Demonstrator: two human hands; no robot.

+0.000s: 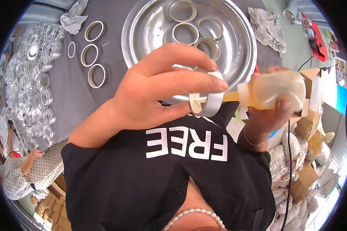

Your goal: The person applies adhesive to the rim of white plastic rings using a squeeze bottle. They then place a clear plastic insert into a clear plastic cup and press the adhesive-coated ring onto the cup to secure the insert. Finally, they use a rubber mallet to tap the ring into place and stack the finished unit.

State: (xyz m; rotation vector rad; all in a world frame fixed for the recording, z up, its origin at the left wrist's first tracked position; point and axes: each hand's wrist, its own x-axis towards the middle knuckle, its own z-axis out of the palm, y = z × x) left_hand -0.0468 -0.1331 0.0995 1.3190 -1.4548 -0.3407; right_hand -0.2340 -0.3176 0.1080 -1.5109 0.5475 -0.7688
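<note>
My left hand (pixel 154 90) pinches a pale metal ring (pixel 215 106) between thumb and fingers, in front of my chest. A squeeze bottle (pixel 283 86) of amber liquid lies sideways in my right hand (pixel 264 117), its fingers wrapped round it. Its tapered nozzle (pixel 231 96) points left, with the tip at the ring's edge. Whether the tip touches the ring, I cannot tell. Behind my hands is a shiny round metal basin (pixel 128 42), partly hidden by my left hand. Several similar rings (pixel 186 42) lie inside it.
Three rings (pixel 90 79) and a thin flat ring (pixel 69 50) lie on the grey cloth (pixel 115 23) left of the basin. Stacks of clear round pieces (pixel 42 81) cover the far left. Rags (pixel 266 30) lie near the basin. Another person's hand (pixel 37 153) shows at lower left.
</note>
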